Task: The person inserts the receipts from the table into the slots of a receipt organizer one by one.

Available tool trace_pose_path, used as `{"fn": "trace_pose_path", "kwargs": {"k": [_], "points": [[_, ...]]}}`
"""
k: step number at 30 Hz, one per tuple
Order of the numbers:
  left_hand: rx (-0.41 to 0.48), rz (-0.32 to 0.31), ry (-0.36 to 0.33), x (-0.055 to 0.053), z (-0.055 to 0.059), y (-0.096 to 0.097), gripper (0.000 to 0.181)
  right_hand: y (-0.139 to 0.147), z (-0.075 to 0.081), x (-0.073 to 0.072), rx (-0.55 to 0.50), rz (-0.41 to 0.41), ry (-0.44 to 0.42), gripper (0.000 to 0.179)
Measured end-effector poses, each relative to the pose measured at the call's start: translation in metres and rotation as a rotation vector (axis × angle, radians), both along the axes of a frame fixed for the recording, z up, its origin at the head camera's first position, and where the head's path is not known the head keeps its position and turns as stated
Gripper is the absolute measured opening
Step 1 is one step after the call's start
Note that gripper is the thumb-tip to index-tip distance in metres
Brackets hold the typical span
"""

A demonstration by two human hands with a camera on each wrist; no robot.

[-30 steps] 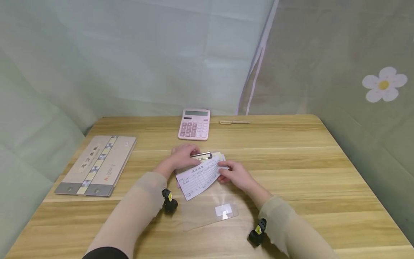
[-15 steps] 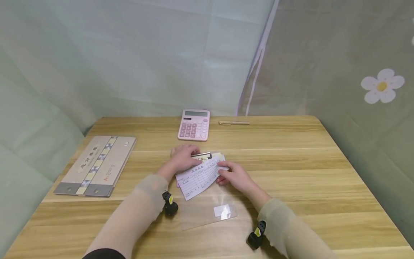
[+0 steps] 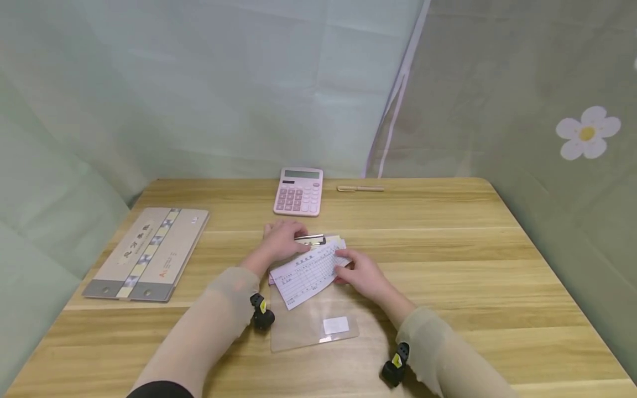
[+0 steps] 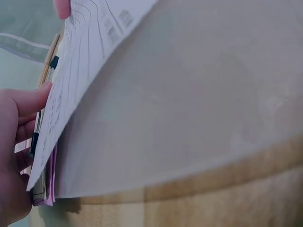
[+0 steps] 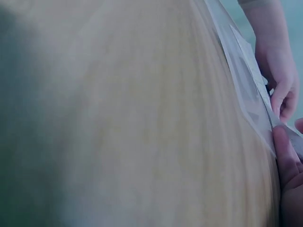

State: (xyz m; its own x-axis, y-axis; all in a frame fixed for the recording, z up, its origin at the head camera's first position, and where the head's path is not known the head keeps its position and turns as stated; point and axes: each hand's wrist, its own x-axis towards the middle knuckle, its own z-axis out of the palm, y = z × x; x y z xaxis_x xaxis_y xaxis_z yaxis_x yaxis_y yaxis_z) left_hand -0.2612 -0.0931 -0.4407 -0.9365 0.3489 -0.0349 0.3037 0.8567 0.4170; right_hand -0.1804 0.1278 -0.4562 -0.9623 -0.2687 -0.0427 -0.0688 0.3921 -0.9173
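Observation:
A clear clipboard (image 3: 298, 329) with a white label near its lower edge is in the middle of the table, its metal clip (image 3: 311, 239) at the far end. My left hand (image 3: 285, 242) grips that far end beside the clip; in the left wrist view its thumb presses at the paper's edge and its fingers are behind. Across the clipboard slants a white printed form (image 3: 306, 276), over pink and yellow slips that are mostly hidden. My right hand (image 3: 364, 272) pinches the form's right edge between thumb and fingers, and the paper bends up there.
A pink calculator (image 3: 298, 192) lies beyond my hands, with a pen (image 3: 360, 188) to its right. On the left rests a beige file folder (image 3: 146, 254) with a patterned band. Pale cloth (image 3: 249, 88) hangs behind the wooden table (image 3: 473, 276).
The clipboard's near end has shifted a little to the left. Both hands keep nearly the same place, and the form stays pinched at its right edge.

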Motion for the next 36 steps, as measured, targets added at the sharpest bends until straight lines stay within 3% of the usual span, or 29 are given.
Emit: {"fn": "trace_pose_path", "kwargs": {"k": [5, 14, 24, 36], "points": [[0.007, 0.001, 0.010, 0.000, 0.000, 0.001, 0.035, -0.002, 0.002, 0.002, 0.071, -0.005, 0.025, 0.050], [0.017, -0.005, 0.042, 0.000, -0.001, 0.002, 0.034, -0.009, 0.004, 0.007, -0.089, -0.034, -0.061, 0.053], [0.009, -0.019, 0.030, 0.002, -0.001, 0.004, 0.035, -0.011, -0.002, 0.010, -0.049, -0.054, -0.035, 0.057], [-0.018, -0.085, 0.058, -0.002, -0.001, -0.001, 0.031, -0.012, -0.006, 0.008, -0.021, -0.025, -0.034, 0.066]]}}
